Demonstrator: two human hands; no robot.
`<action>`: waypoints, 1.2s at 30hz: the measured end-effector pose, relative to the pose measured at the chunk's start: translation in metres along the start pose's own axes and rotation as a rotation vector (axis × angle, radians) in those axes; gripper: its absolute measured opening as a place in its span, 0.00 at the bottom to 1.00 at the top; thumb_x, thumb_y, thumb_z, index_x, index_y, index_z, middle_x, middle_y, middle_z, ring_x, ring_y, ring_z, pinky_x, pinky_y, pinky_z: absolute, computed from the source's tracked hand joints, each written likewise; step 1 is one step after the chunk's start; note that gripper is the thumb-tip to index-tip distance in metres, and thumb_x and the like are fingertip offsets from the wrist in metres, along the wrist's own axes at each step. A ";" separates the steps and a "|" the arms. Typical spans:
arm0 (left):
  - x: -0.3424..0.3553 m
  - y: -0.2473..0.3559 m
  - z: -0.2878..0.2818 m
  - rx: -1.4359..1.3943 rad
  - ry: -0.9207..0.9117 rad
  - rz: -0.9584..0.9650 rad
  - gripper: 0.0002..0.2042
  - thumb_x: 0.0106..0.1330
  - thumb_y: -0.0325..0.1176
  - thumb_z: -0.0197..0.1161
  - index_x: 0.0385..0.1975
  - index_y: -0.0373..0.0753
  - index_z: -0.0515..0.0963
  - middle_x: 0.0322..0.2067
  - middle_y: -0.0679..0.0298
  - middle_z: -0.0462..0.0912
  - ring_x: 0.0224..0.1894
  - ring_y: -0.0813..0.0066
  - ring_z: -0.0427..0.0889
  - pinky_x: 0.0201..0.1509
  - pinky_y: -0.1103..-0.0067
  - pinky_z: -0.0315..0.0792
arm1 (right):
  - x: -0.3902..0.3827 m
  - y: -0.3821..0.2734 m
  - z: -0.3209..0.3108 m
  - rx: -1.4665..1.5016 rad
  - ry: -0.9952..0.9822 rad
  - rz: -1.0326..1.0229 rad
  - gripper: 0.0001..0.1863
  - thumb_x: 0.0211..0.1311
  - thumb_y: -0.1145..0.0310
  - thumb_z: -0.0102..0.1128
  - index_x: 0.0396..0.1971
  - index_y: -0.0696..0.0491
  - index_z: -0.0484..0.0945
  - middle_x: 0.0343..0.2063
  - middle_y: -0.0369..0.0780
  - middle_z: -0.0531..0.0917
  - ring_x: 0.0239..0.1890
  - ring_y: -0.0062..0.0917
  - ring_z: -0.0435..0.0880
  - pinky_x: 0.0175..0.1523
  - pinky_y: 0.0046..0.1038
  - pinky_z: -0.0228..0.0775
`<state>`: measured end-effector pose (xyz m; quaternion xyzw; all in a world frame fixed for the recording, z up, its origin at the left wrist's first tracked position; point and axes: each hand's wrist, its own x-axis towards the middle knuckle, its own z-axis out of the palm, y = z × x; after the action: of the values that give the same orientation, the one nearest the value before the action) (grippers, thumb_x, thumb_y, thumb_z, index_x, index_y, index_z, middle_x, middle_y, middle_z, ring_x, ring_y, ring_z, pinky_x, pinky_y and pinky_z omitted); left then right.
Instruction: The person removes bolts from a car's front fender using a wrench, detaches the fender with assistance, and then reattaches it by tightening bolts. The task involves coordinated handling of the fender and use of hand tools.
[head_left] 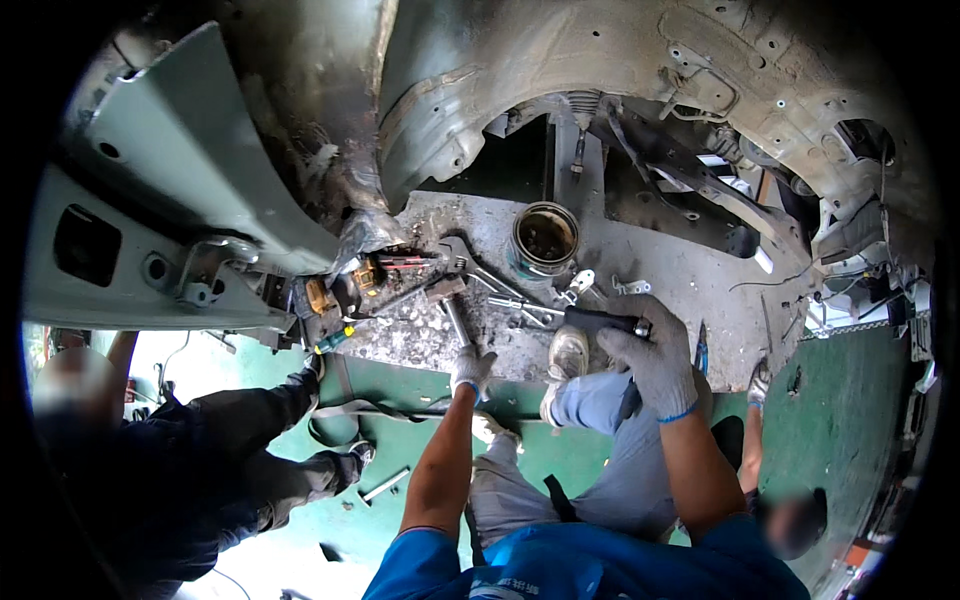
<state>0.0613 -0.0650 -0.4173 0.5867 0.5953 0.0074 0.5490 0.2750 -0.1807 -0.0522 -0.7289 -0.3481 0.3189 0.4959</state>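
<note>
My left hand (472, 369), in a pale knit glove, is closed round the handle of a hammer (447, 290). The hammer's head points away from me, over the grey metal surface. In my right hand (658, 358), gloved too, is a black-handled tool (600, 322) with a metal shaft reaching left toward the hammer. Its tip lies among other tools, so its exact kind cannot be made out. An adjustable wrench (458, 254) rests just beyond the hammer. A round open can (545, 240) with dark, dirty insides stands beyond the black-handled tool.
A stripped car body (560, 50) arches overhead, with a panel (190, 150) at left. Yellow-black power tools (318, 297) and a yellow-green screwdriver (335, 340) lie left; blue-handled pliers (702, 348) lie right. Another person's legs (240, 415) are left; another person's gloved hand (759, 383) is right.
</note>
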 end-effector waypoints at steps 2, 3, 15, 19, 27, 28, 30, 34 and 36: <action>-0.037 0.018 -0.028 -0.426 -0.189 0.087 0.31 0.67 0.44 0.69 0.66 0.32 0.72 0.54 0.48 0.83 0.51 0.62 0.85 0.55 0.69 0.78 | 0.009 0.004 0.000 0.002 -0.076 -0.014 0.16 0.56 0.74 0.73 0.45 0.58 0.82 0.35 0.39 0.86 0.34 0.20 0.83 0.39 0.23 0.78; -0.076 0.047 -0.041 -0.679 -0.273 0.160 0.29 0.70 0.41 0.67 0.67 0.32 0.71 0.54 0.52 0.84 0.50 0.66 0.84 0.53 0.70 0.79 | 0.011 0.003 0.002 0.009 -0.100 -0.019 0.16 0.57 0.73 0.73 0.45 0.58 0.82 0.35 0.39 0.86 0.32 0.19 0.83 0.37 0.23 0.77; -0.395 0.361 -0.283 -0.746 0.068 1.100 0.19 0.80 0.42 0.54 0.56 0.31 0.75 0.37 0.57 0.86 0.37 0.74 0.85 0.45 0.76 0.79 | -0.046 -0.248 0.031 0.708 -0.376 -0.547 0.21 0.66 0.73 0.63 0.58 0.58 0.74 0.33 0.39 0.81 0.23 0.17 0.76 0.28 0.24 0.72; -0.420 0.432 -0.334 -0.989 0.037 1.314 0.22 0.78 0.46 0.57 0.55 0.30 0.74 0.43 0.53 0.84 0.40 0.67 0.86 0.44 0.72 0.83 | -0.027 -0.333 0.054 0.569 -0.132 -0.853 0.17 0.66 0.67 0.64 0.51 0.59 0.76 0.34 0.42 0.82 0.29 0.27 0.81 0.37 0.31 0.75; -0.415 0.454 -0.400 -1.001 -0.020 1.367 0.16 0.77 0.35 0.59 0.54 0.28 0.77 0.40 0.54 0.86 0.39 0.66 0.87 0.42 0.74 0.84 | 0.005 -0.395 0.091 0.526 -0.003 -1.056 0.16 0.64 0.63 0.66 0.45 0.58 0.77 0.33 0.48 0.83 0.33 0.38 0.86 0.40 0.36 0.78; -0.415 0.457 -0.400 -0.990 -0.047 1.367 0.15 0.77 0.35 0.59 0.53 0.28 0.77 0.40 0.54 0.86 0.39 0.66 0.87 0.42 0.74 0.84 | 0.007 -0.396 0.091 0.532 0.005 -1.054 0.16 0.64 0.63 0.66 0.45 0.58 0.77 0.33 0.48 0.83 0.33 0.38 0.86 0.40 0.36 0.78; -0.419 0.466 -0.403 -0.968 -0.036 1.378 0.15 0.77 0.34 0.58 0.53 0.28 0.77 0.40 0.54 0.86 0.38 0.65 0.87 0.42 0.74 0.84 | 0.007 -0.401 0.090 0.556 0.025 -1.060 0.17 0.64 0.62 0.66 0.44 0.58 0.77 0.32 0.48 0.83 0.33 0.39 0.86 0.40 0.36 0.78; -0.423 0.482 -0.421 -1.012 0.030 1.378 0.12 0.76 0.33 0.59 0.48 0.29 0.79 0.39 0.54 0.87 0.39 0.66 0.88 0.42 0.73 0.86 | 0.008 -0.421 0.094 0.539 0.094 -1.119 0.17 0.65 0.62 0.64 0.42 0.61 0.77 0.32 0.52 0.83 0.35 0.46 0.85 0.43 0.41 0.78; -0.412 0.481 -0.448 -1.042 0.027 1.353 0.11 0.75 0.33 0.61 0.46 0.31 0.80 0.39 0.55 0.87 0.40 0.66 0.88 0.43 0.72 0.85 | 0.009 -0.435 0.098 0.482 0.136 -1.163 0.17 0.66 0.63 0.64 0.45 0.61 0.76 0.32 0.49 0.84 0.32 0.38 0.85 0.38 0.36 0.76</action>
<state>-0.0234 0.0790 0.3404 0.4882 0.0437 0.6137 0.6190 0.1180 -0.0086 0.3275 -0.3070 -0.5733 0.0194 0.7594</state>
